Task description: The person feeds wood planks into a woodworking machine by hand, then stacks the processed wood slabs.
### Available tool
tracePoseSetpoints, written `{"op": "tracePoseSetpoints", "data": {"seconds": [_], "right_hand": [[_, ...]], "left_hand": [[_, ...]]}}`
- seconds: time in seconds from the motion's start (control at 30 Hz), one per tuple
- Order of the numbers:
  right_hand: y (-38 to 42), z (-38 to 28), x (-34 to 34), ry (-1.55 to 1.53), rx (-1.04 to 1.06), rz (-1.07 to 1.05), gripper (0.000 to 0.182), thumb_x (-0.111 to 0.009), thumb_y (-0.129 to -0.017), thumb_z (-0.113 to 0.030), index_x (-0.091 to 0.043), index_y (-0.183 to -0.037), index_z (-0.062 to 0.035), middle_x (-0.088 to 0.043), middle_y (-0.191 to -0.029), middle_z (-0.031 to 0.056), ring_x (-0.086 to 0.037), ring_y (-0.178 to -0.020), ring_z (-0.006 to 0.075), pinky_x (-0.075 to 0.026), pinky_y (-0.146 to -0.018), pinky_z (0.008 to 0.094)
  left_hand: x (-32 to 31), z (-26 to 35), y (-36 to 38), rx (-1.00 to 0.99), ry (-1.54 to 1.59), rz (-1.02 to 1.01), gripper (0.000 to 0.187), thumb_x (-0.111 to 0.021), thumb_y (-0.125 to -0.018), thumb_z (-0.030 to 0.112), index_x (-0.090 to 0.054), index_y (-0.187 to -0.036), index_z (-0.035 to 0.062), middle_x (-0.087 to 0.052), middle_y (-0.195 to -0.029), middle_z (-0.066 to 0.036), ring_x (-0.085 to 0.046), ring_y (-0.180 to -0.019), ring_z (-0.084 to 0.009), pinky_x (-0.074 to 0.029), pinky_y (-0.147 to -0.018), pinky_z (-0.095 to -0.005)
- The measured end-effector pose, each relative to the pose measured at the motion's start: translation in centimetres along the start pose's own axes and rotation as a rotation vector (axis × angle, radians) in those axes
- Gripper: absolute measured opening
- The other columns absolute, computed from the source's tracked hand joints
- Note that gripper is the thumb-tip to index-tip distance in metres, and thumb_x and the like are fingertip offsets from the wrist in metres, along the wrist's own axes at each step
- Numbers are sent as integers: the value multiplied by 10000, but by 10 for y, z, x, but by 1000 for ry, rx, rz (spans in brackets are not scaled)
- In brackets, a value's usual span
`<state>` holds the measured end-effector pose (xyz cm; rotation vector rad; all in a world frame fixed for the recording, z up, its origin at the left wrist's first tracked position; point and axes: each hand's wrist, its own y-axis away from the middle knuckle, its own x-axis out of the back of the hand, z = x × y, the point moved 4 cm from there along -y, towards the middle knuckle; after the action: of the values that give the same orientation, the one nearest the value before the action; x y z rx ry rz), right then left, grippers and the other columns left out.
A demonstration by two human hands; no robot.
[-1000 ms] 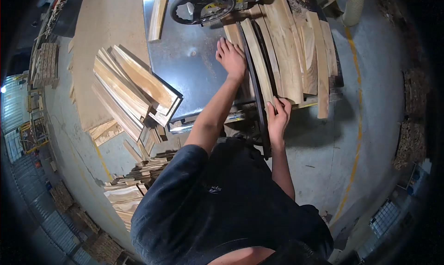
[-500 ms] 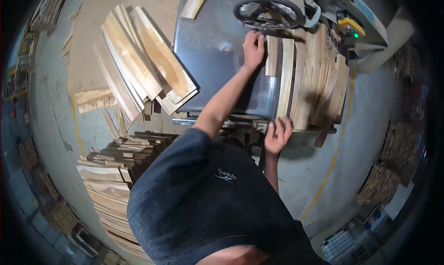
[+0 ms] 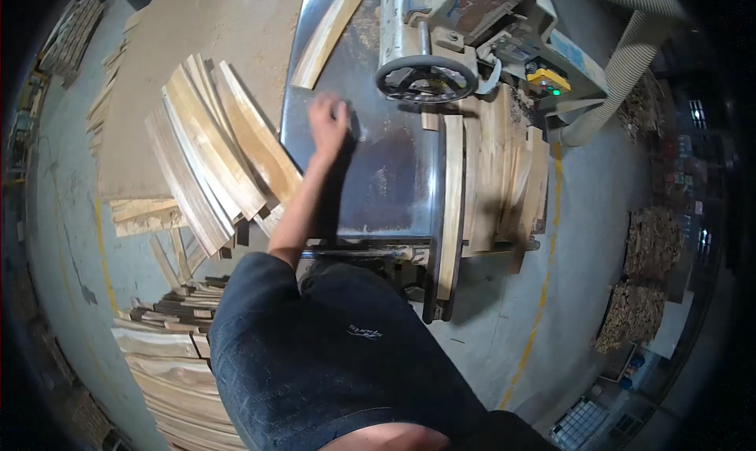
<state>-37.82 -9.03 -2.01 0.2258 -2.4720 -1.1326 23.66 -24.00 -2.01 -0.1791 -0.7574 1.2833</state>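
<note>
My left hand (image 3: 327,126) is over the dark metal machine table (image 3: 386,191), slightly blurred, thumb and fingers apart with nothing visible in them. Just beyond it, a long wooden strip (image 3: 331,38) lies on the table's left side. A narrow wooden board (image 3: 451,207) lies lengthwise along the table's right edge, its near end on a dark rail sticking out towards me. Close to the handwheel (image 3: 426,79), the end of a short wood piece (image 3: 430,121) shows; the rest is hidden. My right hand is out of sight.
Several fanned boards (image 3: 209,140) overlap the table's left edge. More boards (image 3: 492,168) lie to the right of the rail. A large wood stack (image 3: 177,368) stands at lower left. The machine head with a yellow control box (image 3: 549,79) and a ribbed hose (image 3: 630,57) are at upper right.
My left hand has moved left from beside the handwheel across the table. My right hand has left the view. The narrow board now reaches nearer to me, and the view has shifted.
</note>
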Motion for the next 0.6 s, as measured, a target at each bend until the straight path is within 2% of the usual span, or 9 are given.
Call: {"op": "tracePoseSetpoints", "data": {"seconds": [0.1,0.13,0.2,0.3,0.33,0.43,0.6], "right_hand": [[4,8,2,-4,-32,-3,329,-543,-967,-258,-599,-1201,-34,-665,-1109,122,-627,-1022,218,-464,-936,356],[6,10,2,-6,-43,-7,331,-542,-967,-260,-599,-1203,-34,-664,-1111,122,-627,-1023,218,-462,-937,355],[9,13,0,-11,-54,-15,335,-540,-968,-264,-598,-1205,-34,-662,-1114,121,-625,-1026,218,-460,-940,355],[13,17,3,-20,-70,-11,341,-538,-968,-269,-596,-1208,-33,-660,-1119,120,-623,-1030,218,-457,-943,354],[15,18,4,-22,-70,-16,343,-537,-969,-271,-595,-1210,-33,-660,-1121,120,-622,-1031,217,-456,-944,354],[15,25,5,-26,-70,-38,349,-534,-969,-276,-594,-1213,-33,-657,-1126,119,-620,-1035,217,-453,-948,353],[14,39,13,-41,-61,-88,359,-529,-971,-285,-591,-1219,-33,-654,-1135,118,-616,-1042,217,-447,-954,351]], "left_hand": [[-16,-35,-64,96,-367,7,544,-694,-810,347,-571,-1288,118,-474,-1375,-200,-416,-1273,-397,-349,-1013,-556],[-16,-39,-76,92,-367,-1,544,-694,-810,347,-571,-1288,118,-474,-1375,-200,-416,-1273,-397,-349,-1013,-556],[-23,-50,-91,114,-656,-201,536,-610,-870,433,-538,-1344,191,-429,-1436,-178,-370,-1337,-365,-336,-975,-639],[-35,-66,-84,10,-697,-165,473,-532,-917,454,-546,-1338,238,-416,-1457,-167,-353,-1364,-345,-329,-951,-676],[-33,-63,-76,-9,-700,-162,437,-519,-934,405,-548,-1335,235,-417,-1458,-160,-362,-1360,-338,-344,-953,-661],[-24,-43,-47,3,-689,-153,437,-517,-933,401,-548,-1335,230,-419,-1454,-166,-371,-1354,-337,-348,-953,-656],[-9,-7,3,-16,-682,-116,424,-549,-908,371,-581,-1290,188,-437,-1419,-219,-408,-1314,-369,-362,-968,-567]]}}
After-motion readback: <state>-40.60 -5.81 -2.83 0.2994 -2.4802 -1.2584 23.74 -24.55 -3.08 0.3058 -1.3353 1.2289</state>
